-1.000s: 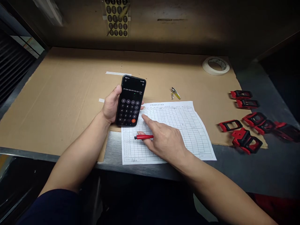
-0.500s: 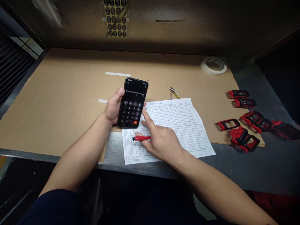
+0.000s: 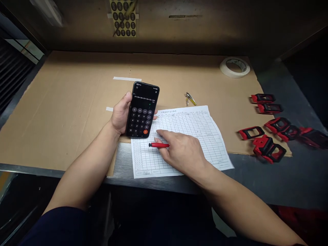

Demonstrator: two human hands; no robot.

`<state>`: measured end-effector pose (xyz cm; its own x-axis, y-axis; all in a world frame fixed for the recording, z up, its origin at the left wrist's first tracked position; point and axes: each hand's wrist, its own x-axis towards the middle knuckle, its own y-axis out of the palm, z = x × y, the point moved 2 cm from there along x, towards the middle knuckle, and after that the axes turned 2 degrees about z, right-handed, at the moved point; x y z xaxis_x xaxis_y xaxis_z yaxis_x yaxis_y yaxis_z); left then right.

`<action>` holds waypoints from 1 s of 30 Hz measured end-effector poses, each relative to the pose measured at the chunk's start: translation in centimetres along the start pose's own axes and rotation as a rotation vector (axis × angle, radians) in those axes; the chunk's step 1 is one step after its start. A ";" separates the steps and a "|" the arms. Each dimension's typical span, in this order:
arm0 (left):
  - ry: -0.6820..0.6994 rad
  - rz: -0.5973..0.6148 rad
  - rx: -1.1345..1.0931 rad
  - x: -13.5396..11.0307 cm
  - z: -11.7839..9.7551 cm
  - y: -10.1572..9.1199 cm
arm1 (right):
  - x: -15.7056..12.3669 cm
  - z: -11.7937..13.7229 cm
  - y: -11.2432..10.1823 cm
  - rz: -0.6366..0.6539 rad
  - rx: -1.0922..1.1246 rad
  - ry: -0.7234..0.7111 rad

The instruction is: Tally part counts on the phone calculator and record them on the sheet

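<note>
A black smartphone (image 3: 142, 111) with a calculator on its screen is held tilted up in my left hand (image 3: 121, 114), thumb along its left edge and fingertips showing at the right. My right hand (image 3: 185, 150) is over a printed form (image 3: 208, 143), a white sheet with a ruled grid and some handwriting. Between its thumb and fingers it grips a red pen (image 3: 159, 145), whose black end points left. The index finger reaches toward the phone's lower right without touching it. The phone covers the form's upper left corner.
Brown cardboard (image 3: 77, 102) covers much of the metal bench (image 3: 123, 160). Behind the form lies a nail clipper (image 3: 191, 98); a roll of white tape (image 3: 234, 67) sits at the back right. Several red and black plastic frames (image 3: 251, 133) lie on the right. A sticker sheet (image 3: 124, 17) hangs on the back wall.
My right index finger has drawn back from the phone, and the right hand with the pen has shifted slightly right. The phone stays in my left hand; the view has shifted a little.
</note>
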<state>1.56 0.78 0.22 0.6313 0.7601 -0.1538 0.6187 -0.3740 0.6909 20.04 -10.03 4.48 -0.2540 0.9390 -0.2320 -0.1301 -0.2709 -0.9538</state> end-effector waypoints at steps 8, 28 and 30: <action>-0.047 -0.026 -0.005 -0.1 0.1 -0.1 | 0.1 0.1 0.2 0.017 -0.003 -0.039; -0.057 0.003 0.022 -0.2 0.1 -0.1 | 0.4 0.2 0.8 -0.031 0.046 -0.061; -0.049 -0.004 0.031 -0.2 0.1 -0.1 | 0.4 0.1 0.8 -0.036 0.046 -0.055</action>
<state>1.45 0.62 0.15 0.6510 0.7346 -0.1914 0.6344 -0.3881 0.6685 19.76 -9.93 3.61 -0.3007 0.9355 -0.1855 -0.1840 -0.2477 -0.9512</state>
